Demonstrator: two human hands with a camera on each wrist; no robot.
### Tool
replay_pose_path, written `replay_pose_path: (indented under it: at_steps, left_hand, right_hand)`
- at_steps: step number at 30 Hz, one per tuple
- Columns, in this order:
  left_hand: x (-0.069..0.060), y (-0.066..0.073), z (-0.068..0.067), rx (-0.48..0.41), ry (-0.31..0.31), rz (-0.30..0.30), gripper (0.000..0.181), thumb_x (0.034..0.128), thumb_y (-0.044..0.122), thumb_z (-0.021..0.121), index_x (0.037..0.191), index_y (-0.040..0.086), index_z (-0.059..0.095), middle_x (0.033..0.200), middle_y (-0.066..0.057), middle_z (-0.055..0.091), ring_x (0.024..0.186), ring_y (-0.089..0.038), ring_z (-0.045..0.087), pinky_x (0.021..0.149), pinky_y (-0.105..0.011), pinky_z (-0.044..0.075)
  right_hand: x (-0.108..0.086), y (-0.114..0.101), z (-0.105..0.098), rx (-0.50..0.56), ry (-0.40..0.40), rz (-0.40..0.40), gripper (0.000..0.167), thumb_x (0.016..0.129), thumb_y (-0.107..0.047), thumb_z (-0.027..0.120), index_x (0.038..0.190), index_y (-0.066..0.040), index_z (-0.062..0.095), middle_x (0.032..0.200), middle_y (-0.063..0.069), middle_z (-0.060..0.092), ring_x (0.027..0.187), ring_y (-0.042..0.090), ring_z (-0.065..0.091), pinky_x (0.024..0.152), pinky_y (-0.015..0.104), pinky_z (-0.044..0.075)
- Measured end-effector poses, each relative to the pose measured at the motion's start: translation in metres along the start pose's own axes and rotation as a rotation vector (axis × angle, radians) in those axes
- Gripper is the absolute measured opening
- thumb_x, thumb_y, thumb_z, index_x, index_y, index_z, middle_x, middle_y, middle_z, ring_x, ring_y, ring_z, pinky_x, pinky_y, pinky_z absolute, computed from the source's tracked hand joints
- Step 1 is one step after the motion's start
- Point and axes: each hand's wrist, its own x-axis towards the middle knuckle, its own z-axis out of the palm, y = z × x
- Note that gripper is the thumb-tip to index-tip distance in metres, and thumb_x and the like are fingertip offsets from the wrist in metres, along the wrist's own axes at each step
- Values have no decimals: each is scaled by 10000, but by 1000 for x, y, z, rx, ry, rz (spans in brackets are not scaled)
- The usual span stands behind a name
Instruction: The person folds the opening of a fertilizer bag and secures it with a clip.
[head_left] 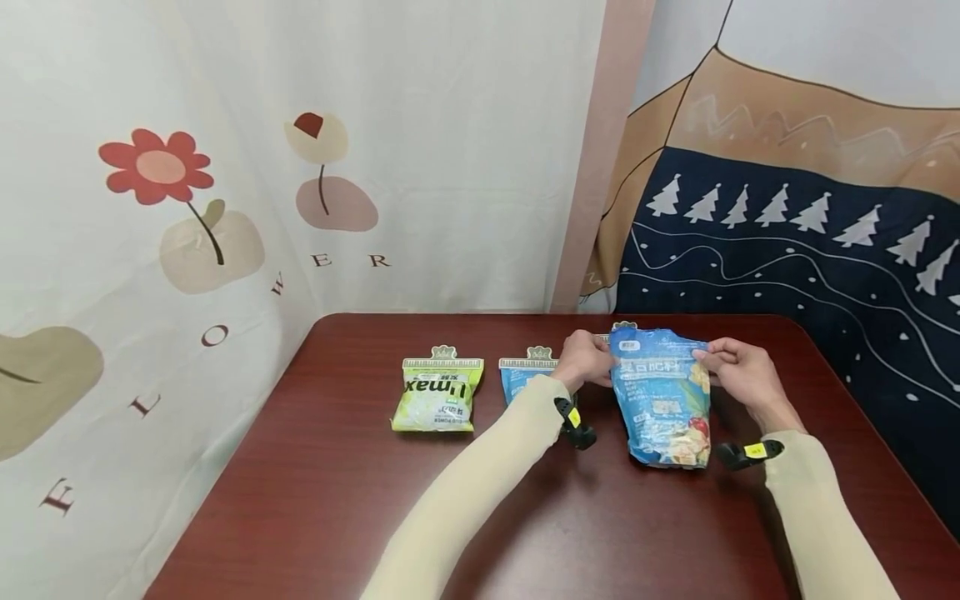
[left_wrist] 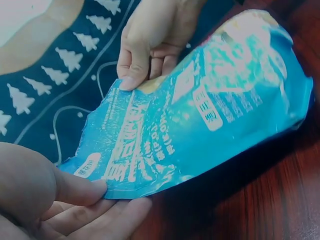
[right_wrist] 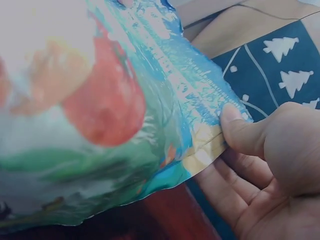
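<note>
Head view: crinkled, glossy bag (head_left: 660,408) is held between left hand (head_left: 587,361) and right hand (head_left: 744,375), over wood-grain worktop (head_left: 322,508). Left wrist view: left hand pinches one side, near the jagged top. Right wrist view: right hand pinches the opposite side.

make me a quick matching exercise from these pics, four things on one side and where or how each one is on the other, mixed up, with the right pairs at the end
Things
1 left hand
2 green packet
3 right hand
4 large blue bag

Place or state
A lies on the table with a clip along one edge
B pinches an edge beside a yellow patch
C is held by two hands at once
D pinches an edge close to a small white label

Right pairs
1-D, 2-A, 3-B, 4-C
</note>
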Motion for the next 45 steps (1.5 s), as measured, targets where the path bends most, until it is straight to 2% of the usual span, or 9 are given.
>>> replay_pose_path:
  at_steps: [4,8,15,20,24,29,33,39,45]
  left_hand:
    - [-6,-1,-7,9,30,32,135,930,79,751,1048,14,751,1001,-97,677,717,-189,730,718,-328,630]
    - [-13,-5,-12,-18,40,116,128,945,112,740,1041,26,735,918,-84,751,717,-216,753,728,-340,626]
    - [-24,-13,-18,-88,34,257,74,974,115,704,977,41,702,843,-130,759,795,-354,762,672,-333,614]
    - [-29,-16,-21,-83,47,341,76,978,133,702,1006,62,710,913,-91,793,654,-186,717,590,-243,551]
    - [-32,-17,-24,-62,54,429,109,981,151,702,1046,66,720,959,-83,802,690,-155,711,587,-218,528]
    - [-37,-19,-25,-45,67,561,129,983,151,699,1067,59,734,1003,-89,802,835,-120,709,656,-184,526]
    - [-40,-23,-24,-49,73,644,138,984,137,695,1086,57,739,1012,-91,800,850,-72,698,712,-159,540]
    - [-43,-32,-20,-87,71,715,127,987,113,684,1090,58,733,1010,-97,798,899,-90,744,801,-159,575]
    - [-44,-39,-17,-113,76,768,116,990,97,676,1083,51,726,1023,-108,792,953,-134,760,836,-176,582]
  right_hand:
    - [-4,-7,3,37,41,-6,448,1000,-487,620,1162,-69,632,892,-165,709,797,40,654,731,162,570]
    - [-9,-12,2,57,81,-33,432,992,-492,630,1129,-82,636,827,-264,681,795,3,641,734,160,572]
    - [-18,-17,0,81,137,-110,373,993,-440,652,1100,-83,650,801,-287,678,767,-40,650,709,123,546]
    - [-22,-21,-1,126,178,-167,261,992,-356,680,1064,-106,663,783,-286,672,758,-51,640,697,97,538]
    - [-25,-24,-3,188,202,-223,188,979,-283,710,1051,-113,673,785,-284,688,738,-69,670,702,97,548]
    - [-29,-22,-7,294,193,-294,108,960,-155,729,1051,-105,704,830,-213,746,727,-47,716,710,100,557]
    - [-32,-19,-10,351,196,-346,99,949,-81,727,1047,-76,715,836,-186,761,722,-25,733,724,96,555]
    - [-35,-13,-14,405,177,-433,92,922,25,722,998,-25,722,824,-174,772,719,-15,729,735,101,554]
    - [-35,-7,-19,450,67,-524,139,914,100,688,993,-11,715,852,-140,782,731,8,734,738,119,565]
